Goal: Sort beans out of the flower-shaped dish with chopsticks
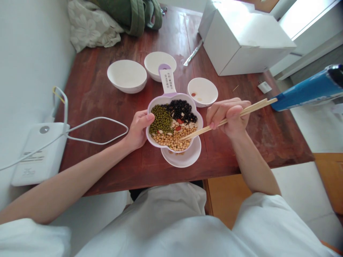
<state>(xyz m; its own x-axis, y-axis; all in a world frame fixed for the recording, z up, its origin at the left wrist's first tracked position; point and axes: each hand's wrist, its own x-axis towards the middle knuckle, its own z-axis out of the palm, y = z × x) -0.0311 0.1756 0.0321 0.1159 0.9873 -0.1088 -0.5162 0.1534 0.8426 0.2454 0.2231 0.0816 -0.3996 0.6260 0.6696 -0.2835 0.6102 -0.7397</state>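
My left hand (141, 127) grips the left rim of a flower-shaped tray (197, 113) with a purple edge and a labelled handle. Inside lie green beans (161, 120), black beans (182, 109), yellow soybeans (175, 141) and some pale and red pieces in the middle. My right hand (227, 116) is closed around a pair of wooden chopsticks (207, 128), whose tips touch down among the soybeans. Partly hidden below the tray is a small white bowl (187, 162) with a few soybeans. Another small bowl (205, 89) right of the handle contains a red piece and pale bits.
Two white bowls, an oval one (125, 73) and a rounder one (158, 59), stand behind the tray. A white box (235, 43) is at the back right, a blue object (302, 91) at the right edge. A white cable (107, 119) loops on the left beside a white device (40, 153).
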